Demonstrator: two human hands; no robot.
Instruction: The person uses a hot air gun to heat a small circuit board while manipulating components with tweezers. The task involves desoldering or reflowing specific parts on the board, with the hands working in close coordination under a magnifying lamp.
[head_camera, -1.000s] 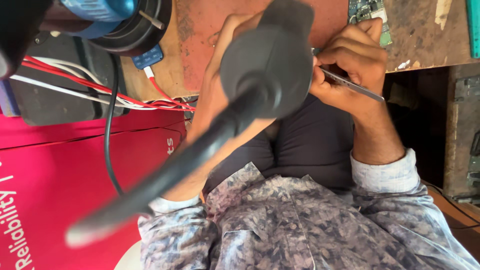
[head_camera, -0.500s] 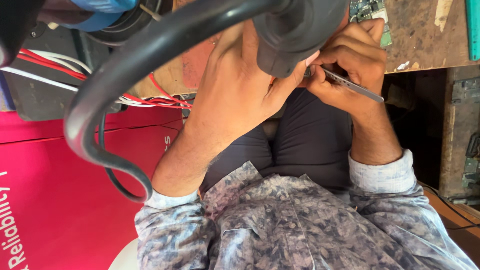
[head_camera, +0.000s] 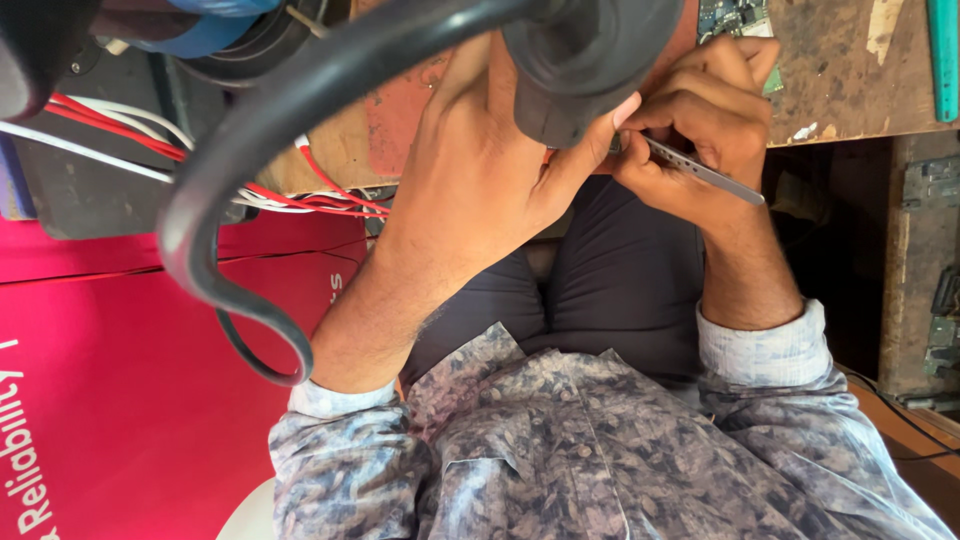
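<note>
My left hand (head_camera: 480, 190) is closed around a black cylindrical tool handle (head_camera: 585, 60) near the top middle. A thick black hose (head_camera: 290, 110) arcs from the handle down to the left. My right hand (head_camera: 705, 105) pinches a pair of metal tweezers (head_camera: 705, 172), whose tips point left toward the handle's end and my left thumb. Both hands meet at the edge of a worn wooden workbench (head_camera: 845, 75), above my lap. A green circuit board (head_camera: 738, 15) lies just beyond my right hand, partly hidden by it.
Red and white wires (head_camera: 300, 195) run across the bench edge at the left. A bright pink box (head_camera: 120, 390) fills the lower left. A blue and black round object (head_camera: 215, 20) sits at the top left. A teal tool (head_camera: 942, 50) lies at the far right.
The black handle rose toward the top of view and its hose swung from a straight diagonal into an arc at the left, uncovering my left hand. My right hand stayed put.
</note>
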